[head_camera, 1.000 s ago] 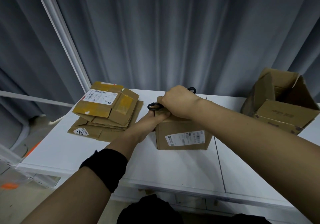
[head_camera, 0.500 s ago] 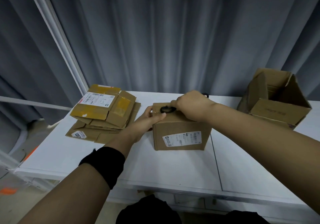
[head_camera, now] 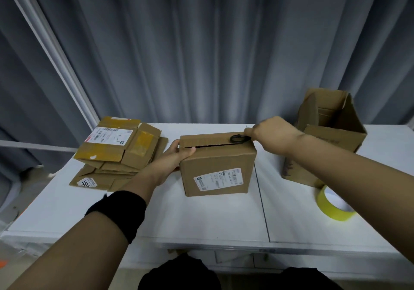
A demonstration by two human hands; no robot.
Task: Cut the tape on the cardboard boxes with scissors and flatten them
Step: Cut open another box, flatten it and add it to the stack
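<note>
Labelled box (head_camera: 218,171), top seam (head_camera: 212,146): my right hand (head_camera: 271,133), gripping scissors (head_camera: 238,139), has run from 9 to 3 o'clock; seam looks cut through. Left hand (head_camera: 177,157) clasps its 9 o'clock corner

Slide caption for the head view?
Left hand grips the box while right hand holds scissors at its top seam.

I count two standing cardboard boxes on my feed: the middle box (head_camera: 217,168) and the open box (head_camera: 331,137) on the right. One pile of flattened boxes (head_camera: 121,153), though I cannot tell how many lie in it. One pair of scissors (head_camera: 238,138), one roll of yellow tape (head_camera: 331,207), three white shipping labels (head_camera: 218,179), one black wristband (head_camera: 118,213), and two hands, the left hand (head_camera: 177,157) and the right hand (head_camera: 271,133)
</note>
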